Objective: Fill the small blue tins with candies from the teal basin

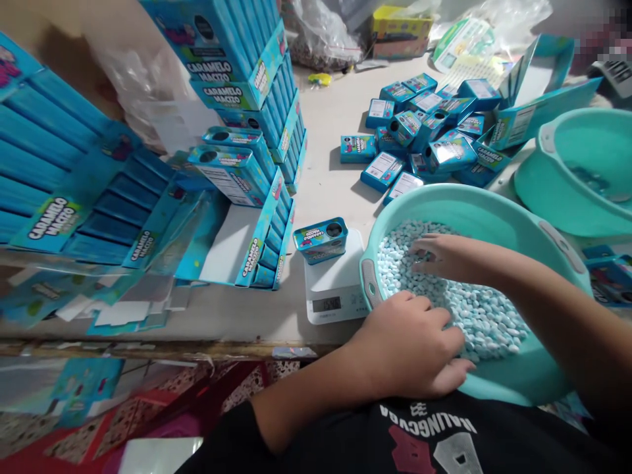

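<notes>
A teal basin (498, 217) in front of me holds many small pale blue candies (486, 316). My left hand (412, 342) rests knuckles-up on the basin's near rim, fingers curled down into the candies. My right hand (444, 258) reaches in from the right and lies on the candies, fingers bent as if pinching some. Left of the basin a white digital scale (336, 289) carries one small blue candy box (320, 239) with a round hole in its top.
Stacks of blue "Caramelo Macizo" display cartons (257, 85) and flat carton blanks (89, 210) fill the left. A heap of small blue boxes (424, 131) lies behind the basin. A second teal basin (582, 171) sits at right. The table edge (148, 345) runs along the lower left.
</notes>
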Available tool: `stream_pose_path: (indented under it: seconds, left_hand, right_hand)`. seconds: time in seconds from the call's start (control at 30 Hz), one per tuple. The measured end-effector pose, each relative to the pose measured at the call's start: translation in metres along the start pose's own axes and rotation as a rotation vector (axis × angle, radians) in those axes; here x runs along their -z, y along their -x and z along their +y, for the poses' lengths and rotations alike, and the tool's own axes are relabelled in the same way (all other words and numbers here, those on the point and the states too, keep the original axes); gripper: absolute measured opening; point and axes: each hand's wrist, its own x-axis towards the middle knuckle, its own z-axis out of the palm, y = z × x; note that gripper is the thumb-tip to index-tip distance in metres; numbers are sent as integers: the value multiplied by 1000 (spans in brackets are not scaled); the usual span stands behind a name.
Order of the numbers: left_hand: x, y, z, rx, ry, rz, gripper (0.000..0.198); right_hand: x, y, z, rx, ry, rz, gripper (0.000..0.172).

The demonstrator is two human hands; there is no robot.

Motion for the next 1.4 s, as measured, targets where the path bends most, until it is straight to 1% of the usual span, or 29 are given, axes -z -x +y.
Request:
stream_pose_path:
  seconds: [0.17,0.23,0.27,0.3,0.33,0.37,0.4,0.43,0.47,0.5,0.53,0.57,0.6,0.67,0.73,0.77,0.83,0.87,0.9,0.97,1.07,1.13,1.2,1.27,1.3,1.33,1.4]
  left_hand:
    - [-1,-1,0,8,5,-7,36]
    - [2,1,0,-26,5,22,34]
    - [5,3,-1,-45,6,77,30]
    - [9,5,-3,-44,-3,172,24]
    - [14,9,-7,-8,-32,307,18]
    - [19,12,-14,71,-86,457,14]
    - [24,15,-22,198,-162,592,15]
    - [29,18,-32,350,-253,692,19]
    - [33,20,-43,493,-346,741,24]
    - [35,21,-55,613,-426,740,31]
    - [36,21,-67,691,-481,708,39]
    - [36,21,-78,729,-513,664,43]
    - [36,20,-87,734,-526,635,41]
    - [35,19,-98,689,-516,609,27]
    - [41,22,-98,637,-497,631,16]
    - [48,26,-95,620,-494,656,14]
    - [70,37,-85,590,-511,710,15]
    - [84,44,-80,570,-524,710,18]
    - [100,51,-74,534,-540,681,20]
    - [135,64,-65,449,-514,533,20]
    - [181,73,-62,332,-465,481,11]
    - [203,73,-64,263,-464,419,8]
    - [219,70,-69,187,-488,344,8]
    - [226,65,-72,126,-489,344,9]
    - [225,62,-72,105,-474,362,10]
    - [221,58,-71,92,-452,379,11]
    - [205,48,-66,81,-392,374,12]
  right_hand:
    - [0,-1,1,9,-4,-18,41]
    - [-1,-1,2,19,-15,-6,40]
    - [-1,-1,3,25,-24,3,38]
    - [-1,-1,4,36,-33,11,36]
    - [-2,0,5,45,-42,15,35]
    - [-3,0,6,47,-50,15,34]
    - [-4,0,7,41,-57,11,35]
    - [-6,0,8,29,-61,3,37]
    - [-7,-1,9,13,-66,-5,38]
    - [-8,-1,10,-2,-69,-11,40]
    - [-9,-1,11,-10,-73,-13,40]
    - [-10,-1,11,-8,-77,-12,40]
    - [-10,0,11,-3,-82,-6,40]
    - [-10,1,10,11,-96,12,39]
    - [-10,3,9,20,-112,28,38]
    - [-10,4,10,21,-119,36,38]
    - [-11,5,12,16,-129,48,39]
    - [-12,5,13,12,-132,52,39]
    - [-13,6,14,8,-136,56,40]
    - [-14,6,15,2,-139,65,40]
    - [-13,7,13,5,-146,72,40]
    - [-10,8,11,17,-157,69,41]
    - [-6,10,8,21,-167,66,43]
    - [-2,13,6,13,-170,65,44]
    - [1,15,5,6,-169,64,44]
    - [3,16,4,-1,-168,64,44]
    - [6,18,3,-16,-167,58,43]
